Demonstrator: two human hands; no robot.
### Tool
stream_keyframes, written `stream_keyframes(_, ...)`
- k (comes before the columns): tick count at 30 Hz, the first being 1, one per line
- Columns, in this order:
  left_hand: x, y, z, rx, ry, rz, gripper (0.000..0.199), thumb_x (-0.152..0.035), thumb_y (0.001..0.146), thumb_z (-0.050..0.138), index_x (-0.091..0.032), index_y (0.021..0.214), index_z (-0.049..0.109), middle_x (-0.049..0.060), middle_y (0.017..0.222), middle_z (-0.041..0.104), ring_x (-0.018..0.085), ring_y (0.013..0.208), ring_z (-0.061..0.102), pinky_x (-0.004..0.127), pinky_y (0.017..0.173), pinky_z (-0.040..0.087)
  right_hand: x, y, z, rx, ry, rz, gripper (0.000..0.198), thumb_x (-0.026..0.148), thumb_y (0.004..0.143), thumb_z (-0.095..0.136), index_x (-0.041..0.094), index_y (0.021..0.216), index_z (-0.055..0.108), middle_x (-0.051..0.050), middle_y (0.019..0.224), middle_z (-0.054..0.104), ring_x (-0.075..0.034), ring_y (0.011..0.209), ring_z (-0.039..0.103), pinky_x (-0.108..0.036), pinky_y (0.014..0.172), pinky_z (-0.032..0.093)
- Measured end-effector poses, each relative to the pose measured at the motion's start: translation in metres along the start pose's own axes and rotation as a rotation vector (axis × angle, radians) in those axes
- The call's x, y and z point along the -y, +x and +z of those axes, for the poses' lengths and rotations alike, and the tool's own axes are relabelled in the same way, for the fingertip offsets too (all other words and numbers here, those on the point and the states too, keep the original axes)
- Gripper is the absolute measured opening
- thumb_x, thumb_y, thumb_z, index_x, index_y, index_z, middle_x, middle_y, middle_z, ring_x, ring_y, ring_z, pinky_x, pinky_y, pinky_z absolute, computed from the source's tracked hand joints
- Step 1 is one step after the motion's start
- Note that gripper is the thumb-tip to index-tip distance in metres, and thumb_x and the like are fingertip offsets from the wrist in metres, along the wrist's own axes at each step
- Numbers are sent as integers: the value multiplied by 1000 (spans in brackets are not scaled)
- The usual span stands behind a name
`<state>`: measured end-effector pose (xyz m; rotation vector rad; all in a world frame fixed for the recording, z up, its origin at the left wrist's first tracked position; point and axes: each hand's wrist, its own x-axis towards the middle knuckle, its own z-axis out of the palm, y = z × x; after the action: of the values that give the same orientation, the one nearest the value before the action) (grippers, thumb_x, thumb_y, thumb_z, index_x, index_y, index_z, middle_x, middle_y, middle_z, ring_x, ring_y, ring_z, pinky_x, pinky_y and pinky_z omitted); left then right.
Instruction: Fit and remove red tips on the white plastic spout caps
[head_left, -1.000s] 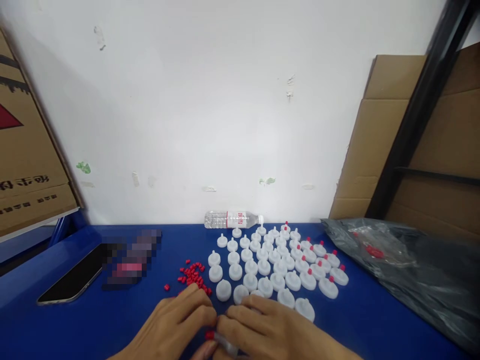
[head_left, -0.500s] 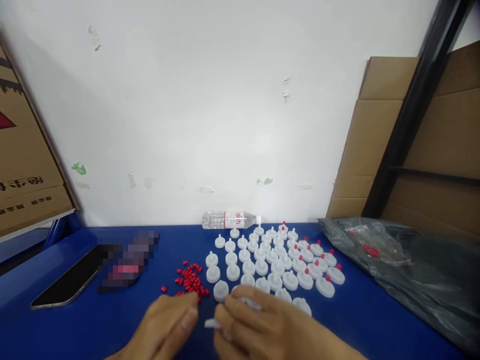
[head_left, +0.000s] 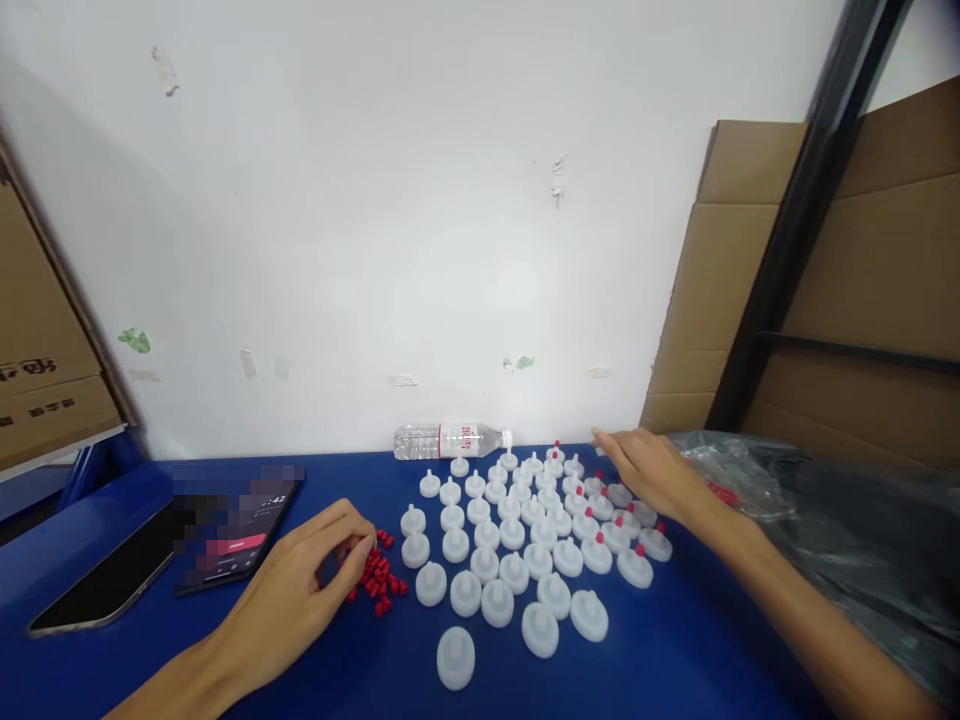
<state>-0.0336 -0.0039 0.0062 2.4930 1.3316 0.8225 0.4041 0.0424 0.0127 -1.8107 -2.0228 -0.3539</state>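
Note:
My left hand (head_left: 319,560) rests at the edge of a pile of small red caps (head_left: 381,578), thumb and index finger pinched together; what is between them is hidden. Rows of white nozzle lids (head_left: 512,533) stand with spouts up to the right of the pile, several at the right wearing red tips (head_left: 598,538). Over the far right of these rows reaches my right hand (head_left: 641,470), fingers closed. A pale bit shows under its fingertips, too little to identify. One white lid (head_left: 455,660) sits apart at the front.
A clear bottle (head_left: 457,441) lies against the wall behind the lids. Two phones (head_left: 105,570) are on the blue table (head_left: 360,670) at left. Dark plastic sheeting (head_left: 847,540) with a clear bag (head_left: 739,485) covers the right side; cardboard (head_left: 727,270) stands behind.
My right hand has gone from the front middle, where it held a white nozzle lid, to the far right rows. My left hand has moved away from it to the red caps.

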Motion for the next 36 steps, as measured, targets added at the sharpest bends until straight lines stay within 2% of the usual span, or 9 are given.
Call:
stream_keyframes(4, 2, 2, 0, 27, 27, 14, 38, -41, 106, 40, -23, 93, 71, 3, 94, 63, 17, 77, 63, 25, 72, 51, -5, -3, 18, 125, 46, 64, 71, 52, 106, 20, 16, 90, 78, -16, 84, 76, -34, 89, 73, -41, 81, 50)
stream_keyframes(7, 1, 2, 0, 31, 32, 11, 38, -40, 106, 41, -23, 95, 74, 3, 96, 65, 17, 79, 65, 25, 74, 52, -8, -4, 20, 174, 106, 61, 69, 54, 106, 18, 19, 102, 78, -13, 96, 78, -31, 100, 72, -38, 87, 50)
stream_keyframes(14, 0, -1, -1, 57, 68, 4, 29, -34, 104, 46, -24, 109, 73, 3, 100, 69, 18, 83, 67, 24, 69, 52, 8, 0, 11, 110, 179, -30, 65, 49, 106, 14, 20, 106, 72, -12, 116, 74, -30, 113, 67, -41, 101, 44)
stream_keyframes(21, 7, 0, -1, 81, 111, 51, 22, -27, 102, 52, -26, 112, 71, 2, 99, 72, 20, 93, 66, 29, 80, 54, 40, -2, 18, 116, 221, -145, 58, 52, 107, 19, 25, 113, 70, -8, 126, 72, -30, 125, 61, -50, 109, 38)
stream_keyframes(26, 9, -1, -2, 118, 119, 90, 25, -24, 102, 54, -29, 120, 70, 2, 105, 73, 20, 95, 65, 29, 80, 55, 44, 0, 30, 122, 223, -164, 61, 56, 107, 23, 25, 92, 74, -7, 115, 76, -31, 121, 64, -57, 112, 35)
stream_keyframes(29, 8, -1, -2, 109, 131, 113, 28, -26, 102, 52, -30, 125, 68, 4, 106, 72, 20, 94, 66, 29, 78, 56, 43, 3, 27, 67, 226, -172, 59, 53, 107, 25, 24, 93, 74, -9, 111, 77, -31, 117, 66, -57, 112, 35)
stream_keyframes(32, 5, 0, -3, 99, 151, 129, 28, -27, 104, 48, -27, 123, 68, 4, 107, 71, 21, 95, 65, 30, 80, 56, 42, 6, 11, -46, 240, -167, 53, 52, 106, 30, 22, 99, 73, -10, 108, 76, -31, 107, 69, -50, 105, 43)
stream_keyframes(34, 3, 0, -3, 90, 162, 139, 29, -27, 105, 43, -25, 120, 68, 3, 104, 70, 21, 94, 64, 30, 79, 55, 47, 5, -1, -133, 254, -146, 46, 55, 104, 38, 23, 98, 70, -10, 106, 75, -31, 98, 71, -43, 90, 51)
stream_keyframes(36, 0, -2, -2, 75, 151, 154, 31, -24, 105, 39, -25, 119, 67, 3, 100, 69, 21, 91, 63, 30, 75, 53, 58, -1, -11, -225, 283, -141, 37, 54, 102, 46, 23, 97, 67, -9, 104, 74, -29, 92, 70, -38, 78, 53)
